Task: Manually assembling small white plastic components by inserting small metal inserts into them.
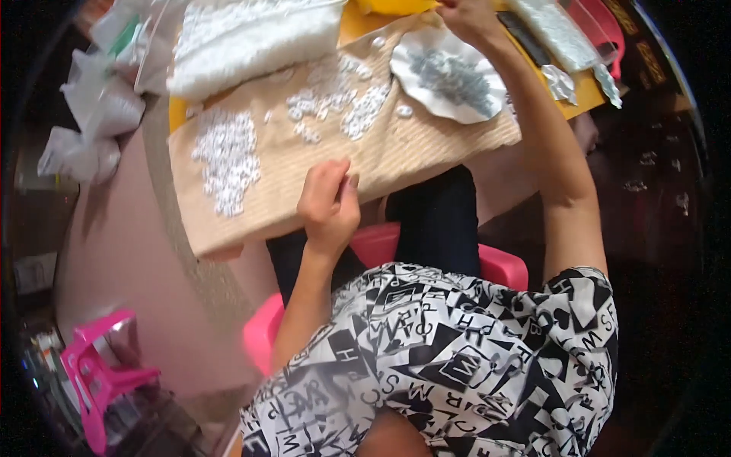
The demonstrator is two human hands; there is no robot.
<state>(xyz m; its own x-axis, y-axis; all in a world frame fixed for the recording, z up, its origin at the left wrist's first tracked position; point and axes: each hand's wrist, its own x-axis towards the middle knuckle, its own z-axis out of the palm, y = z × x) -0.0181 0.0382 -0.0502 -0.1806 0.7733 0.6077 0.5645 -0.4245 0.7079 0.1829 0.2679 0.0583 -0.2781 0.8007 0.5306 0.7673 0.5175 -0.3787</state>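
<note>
My left hand (330, 207) is closed, thumb against curled fingers, just above the front part of a tan ribbed sheet (289, 183). Whatever it may hold is hidden. My right hand (468, 21) reaches to the far edge, beside a yellow object (396, 6); its fingers look pinched together, with their contents too small to make out. Below that hand lies a white wavy-rimmed plate (478, 111) with a heap of small grey pieces (449, 72). Small white plastic pieces (228, 156) form a patch on the left, and another cluster of white pieces (365, 112) lies nearer the plate.
A large clear bag of white pieces (255, 49) stands at the far left of the table. A silvery packet (560, 34) and crumpled foil (560, 84) lie far right. Plastic bags (99, 107) hang left. A pink stool (103, 373) stands on the floor, lower left.
</note>
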